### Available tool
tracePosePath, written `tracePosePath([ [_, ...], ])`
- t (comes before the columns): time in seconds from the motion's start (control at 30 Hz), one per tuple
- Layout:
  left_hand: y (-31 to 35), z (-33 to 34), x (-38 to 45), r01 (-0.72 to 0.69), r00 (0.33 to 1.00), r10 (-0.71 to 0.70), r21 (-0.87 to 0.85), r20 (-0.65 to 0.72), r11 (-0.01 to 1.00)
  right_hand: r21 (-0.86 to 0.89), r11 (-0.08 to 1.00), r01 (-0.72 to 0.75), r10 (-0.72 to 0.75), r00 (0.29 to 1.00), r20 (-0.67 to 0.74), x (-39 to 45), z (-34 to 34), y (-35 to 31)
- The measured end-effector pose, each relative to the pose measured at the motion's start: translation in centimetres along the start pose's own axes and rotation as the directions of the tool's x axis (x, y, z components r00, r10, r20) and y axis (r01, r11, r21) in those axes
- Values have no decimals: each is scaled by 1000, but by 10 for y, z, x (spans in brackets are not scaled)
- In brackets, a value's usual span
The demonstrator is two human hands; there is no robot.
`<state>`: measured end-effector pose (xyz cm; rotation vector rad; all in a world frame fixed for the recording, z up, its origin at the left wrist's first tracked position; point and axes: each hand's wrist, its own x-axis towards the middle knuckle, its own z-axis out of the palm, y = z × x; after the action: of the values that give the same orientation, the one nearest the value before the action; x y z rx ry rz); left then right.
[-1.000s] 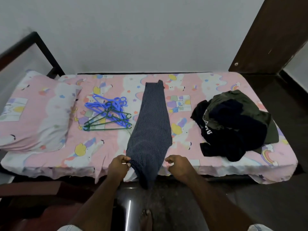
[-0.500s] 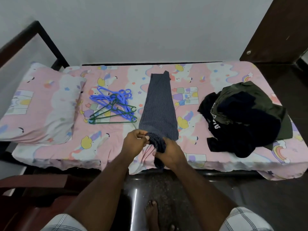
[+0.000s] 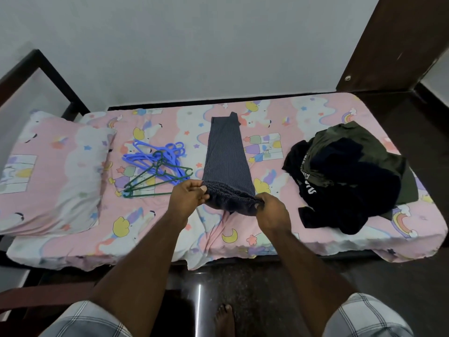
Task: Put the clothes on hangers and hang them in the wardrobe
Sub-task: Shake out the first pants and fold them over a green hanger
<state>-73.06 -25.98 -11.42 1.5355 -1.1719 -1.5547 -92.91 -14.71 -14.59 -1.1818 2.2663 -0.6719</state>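
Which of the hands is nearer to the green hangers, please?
Left. The left hand sits just right of the green hangers; the right hand is farther away, across the striped trousers.

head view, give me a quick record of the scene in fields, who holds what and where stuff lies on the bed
left hand: pinches the waistband end of the striped trousers
right hand: grips the other waistband end
trousers: laid lengthwise across the bed, waistband lifted
hangers: blue and green, in a heap left of the trousers
dark clothes pile: right of the trousers
pillow: far left
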Motion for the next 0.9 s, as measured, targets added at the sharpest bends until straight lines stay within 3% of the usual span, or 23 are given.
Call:
tracePosePath([
  [0.3,-3,-15,8,-23,1000,22,85,16,996,243,970,-12,11,1000,5,19,-14,11],
  [0.9,13,-27,78,6,999,-13,181,37,983,203,979,-30,13,997,80,84,-12,-23],
])
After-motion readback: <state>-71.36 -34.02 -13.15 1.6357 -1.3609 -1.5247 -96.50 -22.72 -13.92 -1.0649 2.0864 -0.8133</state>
